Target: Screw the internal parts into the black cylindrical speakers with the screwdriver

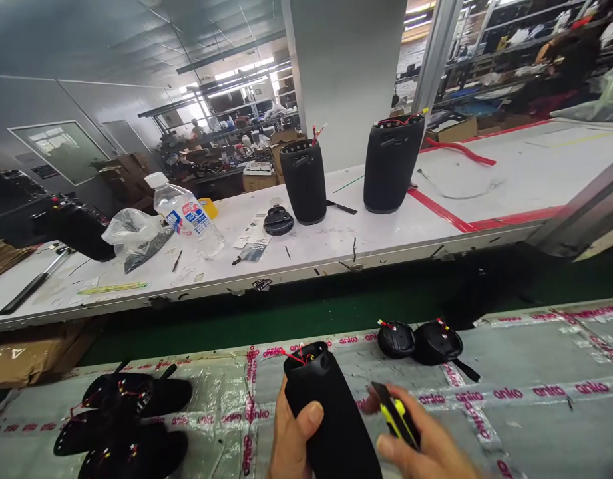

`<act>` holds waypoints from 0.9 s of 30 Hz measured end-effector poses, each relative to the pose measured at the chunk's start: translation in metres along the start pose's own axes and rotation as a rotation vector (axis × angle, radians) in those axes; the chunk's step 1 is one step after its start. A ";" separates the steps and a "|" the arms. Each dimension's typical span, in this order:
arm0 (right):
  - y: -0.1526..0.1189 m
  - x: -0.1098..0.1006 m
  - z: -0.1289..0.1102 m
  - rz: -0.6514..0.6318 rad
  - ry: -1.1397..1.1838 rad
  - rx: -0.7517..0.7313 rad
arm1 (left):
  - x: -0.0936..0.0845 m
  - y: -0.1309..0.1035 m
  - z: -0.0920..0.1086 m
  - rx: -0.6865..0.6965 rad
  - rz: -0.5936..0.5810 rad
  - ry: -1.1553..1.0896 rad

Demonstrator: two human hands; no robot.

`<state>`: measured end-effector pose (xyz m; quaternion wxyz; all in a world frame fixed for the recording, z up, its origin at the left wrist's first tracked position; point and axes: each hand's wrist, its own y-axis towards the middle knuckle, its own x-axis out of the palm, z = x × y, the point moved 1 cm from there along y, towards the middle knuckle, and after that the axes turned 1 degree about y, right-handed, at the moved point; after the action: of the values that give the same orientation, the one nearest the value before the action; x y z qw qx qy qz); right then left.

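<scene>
In my left hand is a black cylindrical speaker body, tilted, its open end pointing up and away from me. Red wires with small connectors stick out of that end. My right hand grips a yellow-and-black utility knife just right of the speaker body, apart from it; the hand is slightly blurred. Whether the blade is out I cannot tell. Beyond the knife, two round black end pieces with wires lie on the taped, plastic-covered surface.
Several black speaker bodies lie at the lower left. Across a green gap, a white bench carries two upright speaker bodies, a water bottle, a plastic bag and a hammer-like tool. A metal post stands at right.
</scene>
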<state>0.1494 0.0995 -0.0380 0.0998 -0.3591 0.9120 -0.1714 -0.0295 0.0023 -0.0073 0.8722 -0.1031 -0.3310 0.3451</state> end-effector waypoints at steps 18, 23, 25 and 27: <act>-0.009 0.011 -0.060 0.196 -1.135 -0.731 | 0.006 -0.007 -0.004 0.065 0.004 0.277; -0.011 0.012 -0.064 0.226 -1.148 -0.719 | 0.005 -0.005 -0.005 0.078 0.014 0.326; -0.011 0.013 -0.063 0.231 -1.184 -0.720 | 0.002 -0.004 -0.006 0.073 0.033 0.363; -0.010 0.015 -0.060 0.237 -1.226 -0.718 | -0.001 -0.002 -0.006 0.088 0.057 0.427</act>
<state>0.1265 0.0965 0.0203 0.4874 -0.2998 0.7249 0.3835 -0.0248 0.0005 -0.0119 0.9160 -0.1452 -0.1203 0.3541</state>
